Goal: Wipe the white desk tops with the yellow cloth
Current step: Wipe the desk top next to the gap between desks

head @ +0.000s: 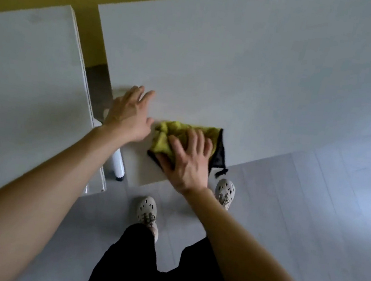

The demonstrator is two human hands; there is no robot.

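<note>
White desk (237, 64) beside a second desk (23, 72): right hand (188, 162) presses yellow cloth (168, 135) flat, left hand (128, 116) spread.

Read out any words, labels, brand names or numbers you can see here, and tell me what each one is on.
No text can be read in this view.
The yellow cloth under the right hand shows no print.
Its black tab is too small to tell whether it carries a label.
The white desk tops and the shoes show no lettering.

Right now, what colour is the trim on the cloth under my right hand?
Black trim on the yellow cloth, clearest in the head view.
</note>
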